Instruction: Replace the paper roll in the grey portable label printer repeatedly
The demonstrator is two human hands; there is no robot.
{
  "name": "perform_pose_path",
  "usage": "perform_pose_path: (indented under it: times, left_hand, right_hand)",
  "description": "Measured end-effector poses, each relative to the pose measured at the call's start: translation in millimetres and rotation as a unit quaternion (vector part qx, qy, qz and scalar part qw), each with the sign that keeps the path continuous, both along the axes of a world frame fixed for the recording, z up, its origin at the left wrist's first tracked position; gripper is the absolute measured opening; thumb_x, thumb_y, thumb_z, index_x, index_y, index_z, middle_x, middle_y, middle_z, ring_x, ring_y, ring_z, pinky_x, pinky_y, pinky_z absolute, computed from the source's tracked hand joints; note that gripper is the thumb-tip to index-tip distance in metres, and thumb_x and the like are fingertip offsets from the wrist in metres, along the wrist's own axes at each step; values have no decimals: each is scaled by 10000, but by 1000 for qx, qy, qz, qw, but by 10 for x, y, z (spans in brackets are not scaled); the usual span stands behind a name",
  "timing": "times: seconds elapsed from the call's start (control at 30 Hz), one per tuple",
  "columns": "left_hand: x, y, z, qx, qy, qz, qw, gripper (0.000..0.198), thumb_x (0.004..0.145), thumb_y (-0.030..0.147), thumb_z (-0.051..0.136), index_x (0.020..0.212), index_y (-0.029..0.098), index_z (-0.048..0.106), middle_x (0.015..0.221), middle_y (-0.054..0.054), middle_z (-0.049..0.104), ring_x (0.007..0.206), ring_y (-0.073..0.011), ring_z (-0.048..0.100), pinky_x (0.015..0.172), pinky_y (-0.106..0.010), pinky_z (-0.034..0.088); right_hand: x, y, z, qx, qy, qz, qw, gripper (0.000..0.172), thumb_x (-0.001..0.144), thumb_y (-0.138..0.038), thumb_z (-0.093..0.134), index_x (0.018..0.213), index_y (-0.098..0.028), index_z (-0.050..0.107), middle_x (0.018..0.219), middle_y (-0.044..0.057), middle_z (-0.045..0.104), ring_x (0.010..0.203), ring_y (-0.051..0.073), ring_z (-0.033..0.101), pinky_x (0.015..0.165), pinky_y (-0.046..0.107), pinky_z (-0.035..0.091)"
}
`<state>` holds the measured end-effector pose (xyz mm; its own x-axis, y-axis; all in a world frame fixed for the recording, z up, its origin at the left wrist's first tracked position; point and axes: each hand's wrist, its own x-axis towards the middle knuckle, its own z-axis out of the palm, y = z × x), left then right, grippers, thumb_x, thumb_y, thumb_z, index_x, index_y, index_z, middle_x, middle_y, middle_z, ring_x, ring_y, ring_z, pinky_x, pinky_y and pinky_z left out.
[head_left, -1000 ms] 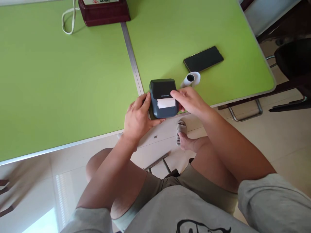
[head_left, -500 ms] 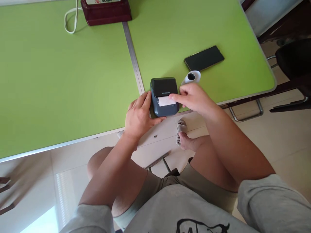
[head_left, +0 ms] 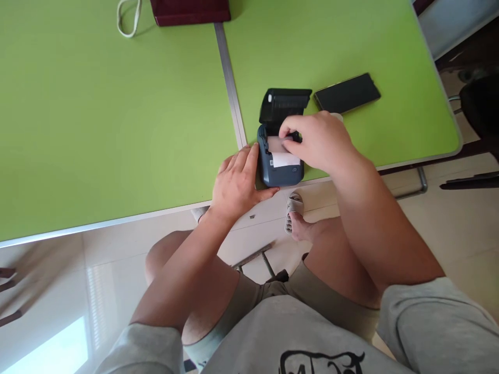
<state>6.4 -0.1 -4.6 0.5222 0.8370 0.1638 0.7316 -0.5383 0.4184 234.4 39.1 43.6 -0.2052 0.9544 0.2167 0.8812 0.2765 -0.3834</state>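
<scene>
A small dark blue-grey label printer (head_left: pixel 278 178) stands at the table's front edge with its black lid (head_left: pixel 289 110) swung up. White label paper (head_left: pixel 286 159) lies across its front, leading from the roll inside. My left hand (head_left: pixel 237 182) grips the printer's left side, fingers along the side and thumb at the front. Over the open compartment, my right hand (head_left: pixel 322 139) is closed, thumb and fingers pinching at the paper roll; the hand partly hides the contact. Behind the right hand, only a sliver of a white roll (head_left: pixel 337 117) shows.
A black phone (head_left: pixel 348 93) lies on the green table (head_left: pixel 117 119), right of the printer. At the back are a dark red box (head_left: pixel 191 13) and a white cord loop (head_left: pixel 134 23). A metal strip (head_left: pixel 230 83) crosses the tabletop. A dark chair (head_left: pixel 481 109) stands at right.
The printer's lid has gone from closed to raised. My right hand has moved from the paper at the front to the roll inside. My left hand stays on the printer.
</scene>
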Motion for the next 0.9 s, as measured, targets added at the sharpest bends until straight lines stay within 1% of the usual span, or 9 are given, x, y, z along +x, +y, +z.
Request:
perform_pose_path:
  times: [0.17,0.3,0.4,0.47,0.53,0.6,0.73,0.8,0.9]
  left_hand:
    - [-6,-2,14,1,6,-3,1000,1047,817,664,789,1598,93,389,1583,-236,560,1486,-368,544,1224,-474,449]
    - [-10,-1,11,3,10,-7,1000,1057,824,686,770,1603,86,381,1584,-237,560,1486,-364,543,1226,-465,441]
    - [-8,0,-3,6,10,-8,1000,1055,850,714,728,1608,76,366,1584,-244,559,1479,-362,550,1228,-465,433]
    - [-6,2,-13,8,7,-6,1000,1056,856,746,702,1603,76,372,1577,-249,563,1473,-368,554,1218,-471,440]
    - [-2,6,-18,11,5,-5,1000,1066,852,777,686,1596,76,381,1570,-253,567,1469,-377,556,1199,-481,455]
    - [3,11,-15,14,8,-5,1000,1090,843,794,685,1593,62,385,1568,-260,565,1464,-383,558,1188,-481,461]
    - [16,20,2,18,24,0,1000,1115,824,785,712,1580,23,412,1547,-272,579,1440,-387,577,1184,-462,457]
    - [22,22,7,20,26,4,999,1112,830,797,691,1576,19,422,1535,-270,589,1430,-388,584,1177,-463,461]
    - [25,23,8,27,22,5,999,1115,860,851,588,1576,12,420,1529,-272,594,1427,-390,585,1175,-477,460]
  right_hand:
    - [62,117,-43,-67,-32,43,996,248,764,-255,823,995,-335,784,893,-33,820,787,231,697,727,377,504]
    - [32,94,98,-96,-2,42,995,269,773,-284,834,1030,-316,764,931,-14,821,866,263,736,788,416,551]
    - [61,-7,289,-123,74,22,989,356,737,-295,857,1077,-291,752,1047,42,821,902,280,743,803,456,570]
    - [179,-75,367,-103,201,0,974,389,727,-329,839,1103,-300,747,1082,52,812,801,234,704,661,412,535]
    - [379,-123,360,-59,370,-40,926,301,760,-426,767,1045,-335,742,1012,16,795,602,152,564,494,353,379]
    - [612,-149,271,-73,501,-86,858,248,779,-510,684,964,-352,731,974,-18,770,491,96,372,455,337,233]
    - [919,-158,-17,-111,604,-231,755,287,637,-445,715,851,-274,631,836,-13,652,531,89,336,486,300,186]
    - [956,-156,-154,-51,570,-301,763,318,650,-412,770,829,-268,549,762,-36,574,529,88,330,501,290,202]
    - [978,-166,-299,22,410,-337,847,253,789,-347,764,832,-280,523,717,-44,538,539,121,379,534,321,320]
